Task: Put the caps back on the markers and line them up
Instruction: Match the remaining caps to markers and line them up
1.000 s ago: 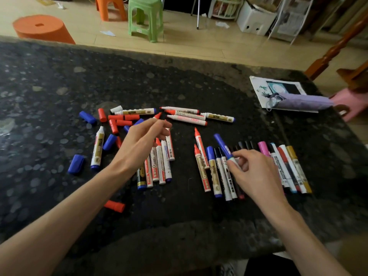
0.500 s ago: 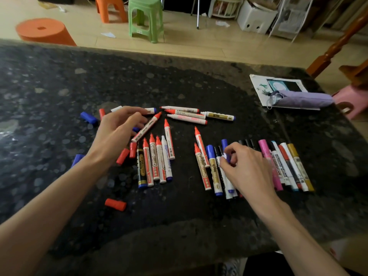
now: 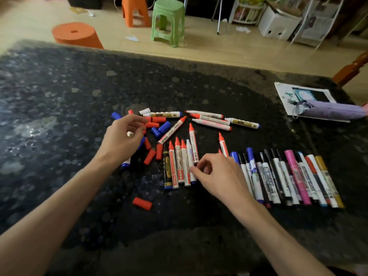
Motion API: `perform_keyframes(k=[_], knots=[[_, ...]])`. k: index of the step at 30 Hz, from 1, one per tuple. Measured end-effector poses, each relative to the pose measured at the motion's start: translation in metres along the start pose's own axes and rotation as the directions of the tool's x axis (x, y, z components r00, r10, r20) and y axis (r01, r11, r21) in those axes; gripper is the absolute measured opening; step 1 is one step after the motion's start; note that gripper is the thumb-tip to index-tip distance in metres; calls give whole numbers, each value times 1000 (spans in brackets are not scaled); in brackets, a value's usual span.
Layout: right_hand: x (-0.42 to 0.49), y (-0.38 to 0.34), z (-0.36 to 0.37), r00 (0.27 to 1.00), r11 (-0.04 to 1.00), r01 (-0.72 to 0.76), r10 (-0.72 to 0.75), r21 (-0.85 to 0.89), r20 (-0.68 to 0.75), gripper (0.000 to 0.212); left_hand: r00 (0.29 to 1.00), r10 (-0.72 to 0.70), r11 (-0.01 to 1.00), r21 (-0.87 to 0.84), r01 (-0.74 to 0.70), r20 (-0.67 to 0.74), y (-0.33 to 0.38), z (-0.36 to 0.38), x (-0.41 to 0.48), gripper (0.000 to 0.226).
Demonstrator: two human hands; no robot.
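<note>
Hovering over uncapped red-tipped markers (image 3: 180,166), left hand (image 3: 121,140) and right hand (image 3: 221,176), fingers half curled, grip unclear.

Two hands over the counter (image 3: 59,96): left hand (image 3: 121,140), right hand (image 3: 219,176). Toward the counter's right edge, a row of capped markers (image 3: 294,176), roughly thirteen; overlap too tight for an exact figure. Loose markers (image 3: 179,166): six side by side mid-counter, one slanted just beyond them, two red-tipped beside the right hand (one mostly hidden), five crosswise nearer the far edge, one under the left hand; fifteen in all. Loose red caps (image 3: 142,203): at least seven. Loose blue caps (image 3: 164,126): four. One white cap (image 3: 144,111). On the floor beyond the far edge, one green stool (image 3: 168,18) and two orange stools (image 3: 76,34). By the far right corner, one purple pouch (image 3: 334,111) on one printed sheet (image 3: 284,94).
</note>
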State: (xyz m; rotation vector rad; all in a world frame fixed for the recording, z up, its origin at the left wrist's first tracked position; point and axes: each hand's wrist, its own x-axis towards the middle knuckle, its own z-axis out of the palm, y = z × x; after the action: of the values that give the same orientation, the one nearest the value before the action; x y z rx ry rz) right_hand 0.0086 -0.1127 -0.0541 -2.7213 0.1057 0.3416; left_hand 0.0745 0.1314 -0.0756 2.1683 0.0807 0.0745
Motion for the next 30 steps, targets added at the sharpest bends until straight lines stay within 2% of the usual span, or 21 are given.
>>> perform_keyframes(k=[4, 6, 13, 19, 21, 24, 26, 28, 30], knots=[[2, -3, 3, 996, 998, -64, 64, 0, 59, 24, 978, 178, 930, 307, -204, 113, -4, 3, -1, 48], [2, -2, 0, 992, 995, -100, 99, 4, 80, 23, 967, 197, 885, 397, -245, 159, -4, 9, 1, 52], [-3, 0, -7, 986, 988, -151, 151, -7, 63, 29, 966, 218, 795, 549, -258, 138, 0, 23, 11, 38], [-2, 6, -16, 988, 985, -125, 134, 120, -71, 23, 952, 290, 739, 610, -287, 98, 3, 33, 13, 25], [-2, 10, -18, 988, 979, -91, 112, 180, -111, 19, 945, 308, 727, 615, -306, 105, 2, 33, 13, 24], [-1, 15, -23, 985, 976, -22, 59, 219, -165, 31, 936, 320, 701, 628, -337, 145, 0, 30, 13, 22], [-1, 19, -25, 983, 975, -5, 45, 222, -176, 31, 931, 331, 707, 613, -351, 152, 1, 27, 13, 20], [0, 24, -25, 981, 971, -2, 48, 239, -188, 26, 943, 322, 819, 477, -319, 77, 6, 24, 11, 21], [1, 27, -25, 979, 964, 2, 53, 266, -197, 22, 985, 170, 971, 164, -173, 32, 16, 24, 8, 27]])
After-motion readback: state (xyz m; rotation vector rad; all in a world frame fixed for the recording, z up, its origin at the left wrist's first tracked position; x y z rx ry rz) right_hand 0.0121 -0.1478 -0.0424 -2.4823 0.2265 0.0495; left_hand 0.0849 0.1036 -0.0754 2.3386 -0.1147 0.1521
